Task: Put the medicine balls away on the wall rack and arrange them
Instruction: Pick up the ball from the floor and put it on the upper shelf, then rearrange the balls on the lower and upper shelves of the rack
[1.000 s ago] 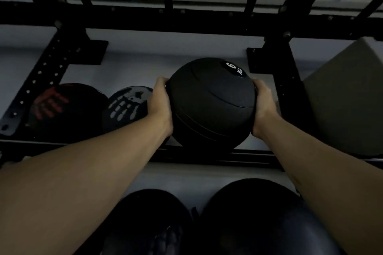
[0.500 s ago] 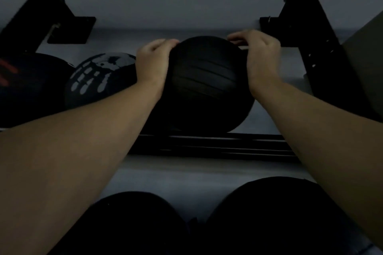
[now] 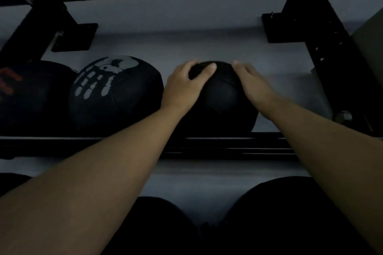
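A black ribbed medicine ball (image 3: 221, 105) rests on the rails of the black wall rack (image 3: 228, 147). My left hand (image 3: 184, 87) lies on its upper left, thumb across the top. My right hand (image 3: 255, 87) covers its upper right. Both hands grip it from above. To its left sits a black ball with a white handprint (image 3: 114, 93), and beyond that a black ball with a red print (image 3: 27, 97) at the frame's left edge.
Two black rack uprights with wall brackets (image 3: 310, 27) (image 3: 62, 31) flank the shelf against a pale wall. Two more dark balls (image 3: 290, 217) (image 3: 157, 227) sit on the tier below. A grey box (image 3: 369, 33) stands at the far right.
The ball has gone down from held in the air onto the rack rails. My hands slid from its sides to its top, and its number label has turned out of sight.
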